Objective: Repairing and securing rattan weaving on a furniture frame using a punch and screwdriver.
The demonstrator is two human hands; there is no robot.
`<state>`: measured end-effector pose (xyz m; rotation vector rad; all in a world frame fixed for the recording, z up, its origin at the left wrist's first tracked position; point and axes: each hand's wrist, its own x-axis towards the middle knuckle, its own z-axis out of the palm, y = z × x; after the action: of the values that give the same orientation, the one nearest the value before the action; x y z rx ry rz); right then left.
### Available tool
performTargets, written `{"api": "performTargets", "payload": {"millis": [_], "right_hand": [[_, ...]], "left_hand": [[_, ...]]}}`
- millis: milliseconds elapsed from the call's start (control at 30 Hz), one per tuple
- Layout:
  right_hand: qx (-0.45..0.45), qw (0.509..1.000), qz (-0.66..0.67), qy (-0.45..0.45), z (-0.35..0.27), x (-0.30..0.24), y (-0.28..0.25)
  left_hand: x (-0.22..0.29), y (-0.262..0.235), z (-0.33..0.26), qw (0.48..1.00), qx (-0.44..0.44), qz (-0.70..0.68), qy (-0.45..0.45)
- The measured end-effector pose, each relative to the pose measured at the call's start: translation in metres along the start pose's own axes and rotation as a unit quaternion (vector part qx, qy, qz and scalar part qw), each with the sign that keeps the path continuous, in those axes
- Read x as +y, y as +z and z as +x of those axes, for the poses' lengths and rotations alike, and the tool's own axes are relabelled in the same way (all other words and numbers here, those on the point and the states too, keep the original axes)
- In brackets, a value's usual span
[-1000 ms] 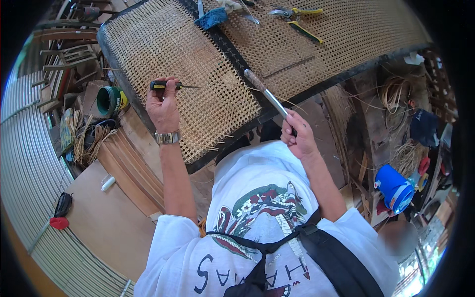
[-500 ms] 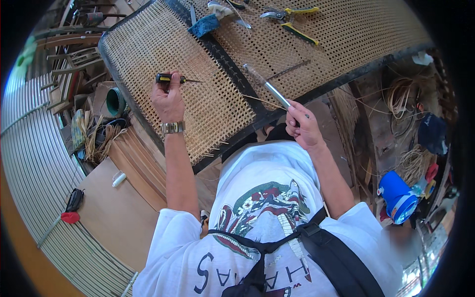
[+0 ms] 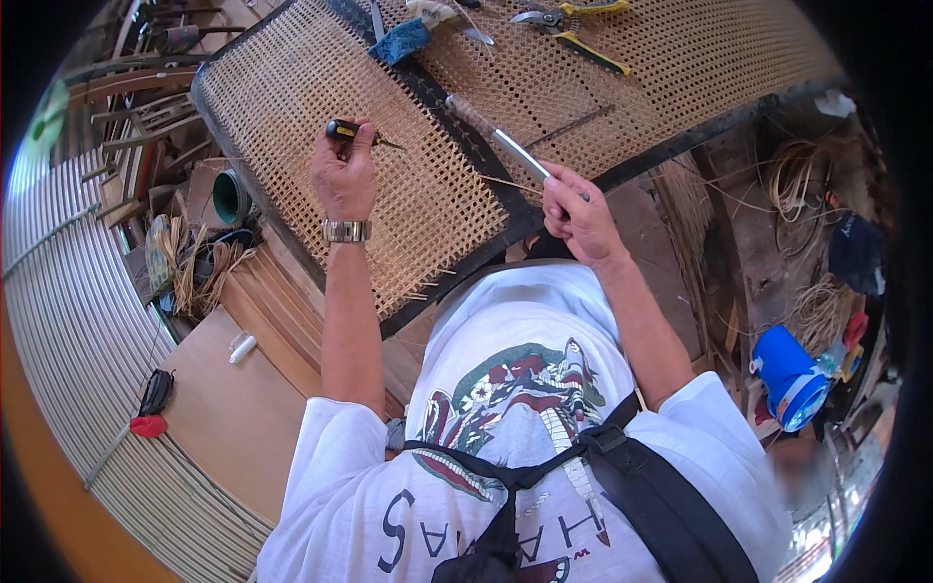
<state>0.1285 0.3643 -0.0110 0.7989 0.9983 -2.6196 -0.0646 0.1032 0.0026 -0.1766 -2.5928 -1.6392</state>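
Observation:
My left hand [image 3: 345, 180], with a metal-band watch at its wrist, is closed on a screwdriver [image 3: 342, 129] with a black and yellow handle. Its thin, short shaft points right, above the woven cane panel [image 3: 408, 214]. In my right hand [image 3: 580, 216] is a silver metal rod-like tool [image 3: 520, 154], gripped by its near end. The tool's far end is thicker and dull brownish, and lies over the black frame bar [image 3: 486, 170] between two cane panels. Loose cane ends stick out along the left panel's near and right edges.
On the far cane lie yellow-handled pruning shears [image 3: 573, 37], a blue cloth-like piece [image 3: 399, 42] and a thin dark strip [image 3: 573, 126]. A blue container [image 3: 785, 374] and cane coils [image 3: 787, 185] are at right. A plywood board [image 3: 228, 408] and a green bucket [image 3: 229, 199] are at left.
My left hand has shifted slightly right and the screwdriver's tip now angles more downward. My right hand has moved left and up, carrying the metal tool's far end over the frame bar.

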Motion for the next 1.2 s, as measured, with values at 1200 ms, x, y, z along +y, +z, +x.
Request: {"api": "performTargets", "payload": {"millis": [1200], "right_hand": [[-0.096, 0.958, -0.252, 0.096, -0.041, 0.021, -0.009]], "left_hand": [[-0.001, -0.057, -0.035, 0.978, 0.021, -0.173, -0.112]]}}
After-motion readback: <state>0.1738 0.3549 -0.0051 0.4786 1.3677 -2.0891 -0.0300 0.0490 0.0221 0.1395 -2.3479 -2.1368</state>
